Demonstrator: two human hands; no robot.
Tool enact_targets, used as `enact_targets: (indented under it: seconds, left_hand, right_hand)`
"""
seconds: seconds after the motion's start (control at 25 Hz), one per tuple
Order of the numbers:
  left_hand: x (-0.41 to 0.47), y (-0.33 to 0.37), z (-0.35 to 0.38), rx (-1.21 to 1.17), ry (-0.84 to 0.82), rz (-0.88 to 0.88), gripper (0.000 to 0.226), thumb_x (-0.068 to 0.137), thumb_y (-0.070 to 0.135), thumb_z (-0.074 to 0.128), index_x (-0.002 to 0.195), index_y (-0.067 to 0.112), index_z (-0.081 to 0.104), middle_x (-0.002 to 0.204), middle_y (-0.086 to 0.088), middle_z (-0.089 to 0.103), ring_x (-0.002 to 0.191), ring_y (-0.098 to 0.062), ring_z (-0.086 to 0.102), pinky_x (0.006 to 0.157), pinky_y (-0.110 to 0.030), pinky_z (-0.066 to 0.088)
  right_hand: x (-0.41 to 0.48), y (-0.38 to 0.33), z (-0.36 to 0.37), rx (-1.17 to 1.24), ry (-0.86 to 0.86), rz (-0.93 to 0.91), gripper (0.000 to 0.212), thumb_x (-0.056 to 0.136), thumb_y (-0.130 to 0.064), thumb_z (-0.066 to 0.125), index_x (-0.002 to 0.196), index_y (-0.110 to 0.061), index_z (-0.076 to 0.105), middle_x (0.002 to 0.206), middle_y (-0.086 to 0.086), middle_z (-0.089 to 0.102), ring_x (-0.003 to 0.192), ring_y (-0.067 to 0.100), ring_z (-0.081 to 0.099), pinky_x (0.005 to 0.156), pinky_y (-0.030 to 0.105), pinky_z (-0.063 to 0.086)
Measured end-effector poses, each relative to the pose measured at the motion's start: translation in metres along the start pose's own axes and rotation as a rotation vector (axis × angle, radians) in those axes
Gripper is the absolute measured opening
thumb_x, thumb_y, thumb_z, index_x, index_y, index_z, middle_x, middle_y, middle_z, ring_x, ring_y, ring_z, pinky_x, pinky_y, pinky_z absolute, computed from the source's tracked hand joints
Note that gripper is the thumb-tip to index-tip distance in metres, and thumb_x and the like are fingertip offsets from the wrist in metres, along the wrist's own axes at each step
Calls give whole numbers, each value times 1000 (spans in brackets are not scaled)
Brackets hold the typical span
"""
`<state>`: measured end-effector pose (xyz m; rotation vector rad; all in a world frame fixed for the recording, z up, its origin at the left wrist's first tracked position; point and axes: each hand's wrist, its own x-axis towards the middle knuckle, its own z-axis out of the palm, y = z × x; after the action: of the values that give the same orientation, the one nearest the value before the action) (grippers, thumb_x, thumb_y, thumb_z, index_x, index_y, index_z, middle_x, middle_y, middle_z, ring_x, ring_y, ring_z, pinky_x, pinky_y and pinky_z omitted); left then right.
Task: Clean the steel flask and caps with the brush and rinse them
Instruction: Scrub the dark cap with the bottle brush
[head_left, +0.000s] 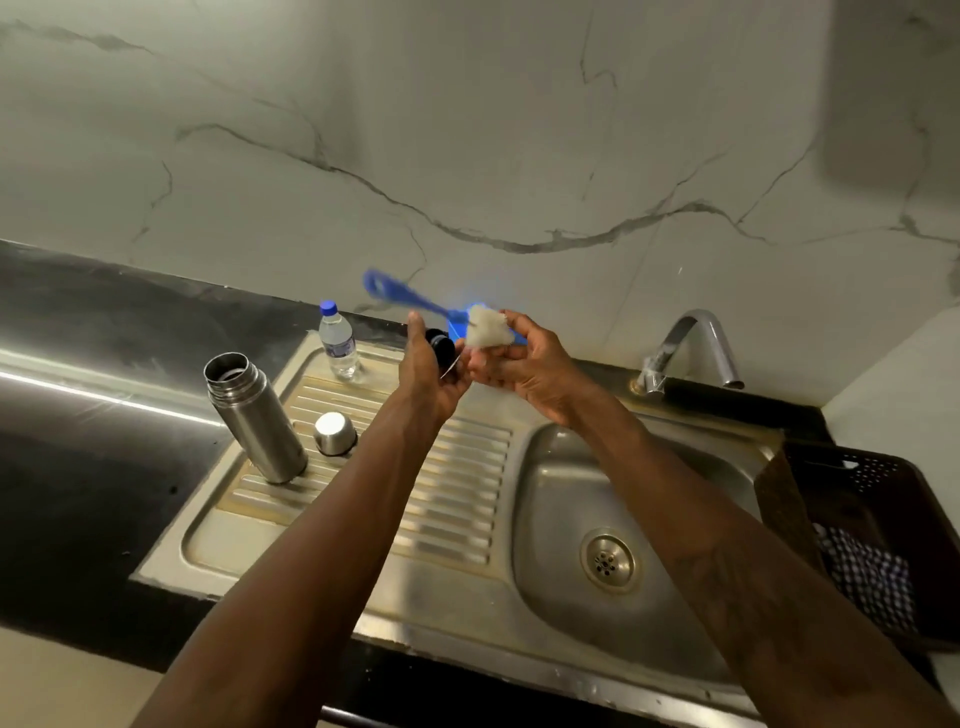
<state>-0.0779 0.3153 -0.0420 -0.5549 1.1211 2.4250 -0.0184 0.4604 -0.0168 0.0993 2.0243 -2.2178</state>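
The open steel flask (254, 415) stands upright on the drainboard (452, 499) at the left. Beside it, a steel cup cap (335, 434) rests upside down. Above the drainboard, my left hand (431, 379) grips a small black inner cap (440, 344). My right hand (530, 369) holds the brush at its white bristle head (485, 328), close against the black cap. The brush's blue handle (400, 293) sticks up to the left and is blurred.
A small plastic water bottle (337, 340) with a blue lid stands at the back of the drainboard. The sink basin (561, 467) lies to the right under a chrome tap (696, 348); no water runs. A dark basket (878, 483) with a checked cloth (867, 577) sits far right.
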Motion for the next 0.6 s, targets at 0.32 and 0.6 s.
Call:
enact_targets:
  seconds: [0.32,0.6]
  left_hand:
    - [21,31,20,105,-79,77,56,97,66,56,113,12,65,104,-10,72,93,-25,73,76,-38,62]
    - [39,44,20,128,-44,40,46,95,66,60,107,21,60,106,-9,75,93,-23,71,68,-33,59]
  right_hand:
    - [44,-22,33,-561,430,-234,62,86,-41,82,129,-16,46,97,-8,61,74,1,65,59,6,48]
    - [75,-13,19,-503,538,-483,40,102,-38,58,119,-7,40,90,9,69,65,11,68,58,24,53]
